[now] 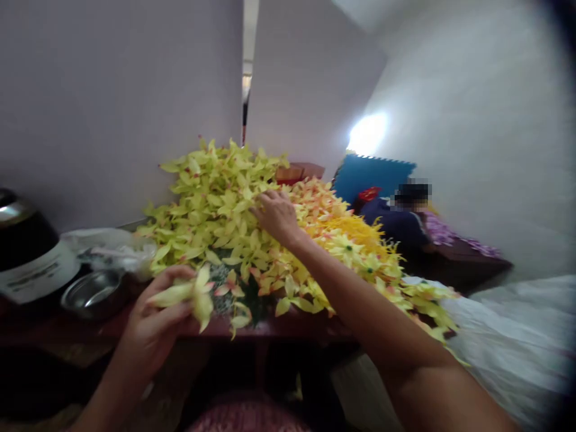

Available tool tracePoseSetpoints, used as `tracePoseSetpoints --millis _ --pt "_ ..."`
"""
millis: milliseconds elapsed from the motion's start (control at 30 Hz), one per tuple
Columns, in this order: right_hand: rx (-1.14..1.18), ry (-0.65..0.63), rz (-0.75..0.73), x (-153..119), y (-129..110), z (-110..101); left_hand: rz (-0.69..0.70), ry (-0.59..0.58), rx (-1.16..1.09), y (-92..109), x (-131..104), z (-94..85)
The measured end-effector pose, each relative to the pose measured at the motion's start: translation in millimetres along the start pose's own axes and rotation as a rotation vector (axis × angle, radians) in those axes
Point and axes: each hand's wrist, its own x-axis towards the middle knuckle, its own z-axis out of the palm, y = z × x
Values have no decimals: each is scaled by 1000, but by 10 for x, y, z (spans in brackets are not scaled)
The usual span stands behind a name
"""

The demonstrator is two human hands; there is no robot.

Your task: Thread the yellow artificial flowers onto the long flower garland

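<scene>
The right forearm leads to the right hand, loosely curled over the heap of yellow artificial flowers, any hold hidden, while the left hand, nearer the body, pinches a yellow artificial bloom crosswise, petals rightward.

At the far middle, the right hand's fingertips are lost among the yellow-green flowers, which also cover much of the desk. The held flower hides part of the left hand. At left, the black-and-white container is cut off by the edge, its lettering blurred. Far right, pixelation masks a person's head; near right, the white sheeting runs out of view.
</scene>
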Motion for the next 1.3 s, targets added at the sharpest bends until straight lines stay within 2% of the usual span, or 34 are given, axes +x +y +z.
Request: tracePoseSetpoints --millis 133,267,400,467,633,800,933,1033,1300 --pt "67 -2 31 21 49 104 60 -109 22 -157 126 82" --pt "129 62 65 39 82 53 101 -132 39 -242 157 75" --pt "491 209 122 27 59 -67 103 -130 62 -295 171 52" --pt "691 237 165 -2 25 -145 109 -133 88 -325 187 42" --pt "1065 113 311 -228 -107 -373 144 -118 157 -401 223 20" --pt "1403 -44 460 -683 -278 -518 176 -126 211 -442 232 53" --pt "1598 -119 572 -1024 -406 -489 216 -66 305 -462 199 158" --pt "1687 -149 630 -1190 -473 -416 174 -33 295 -483 168 230" --pt "1734 -277 671 -1350 -495 -297 59 -91 226 -487 140 277"
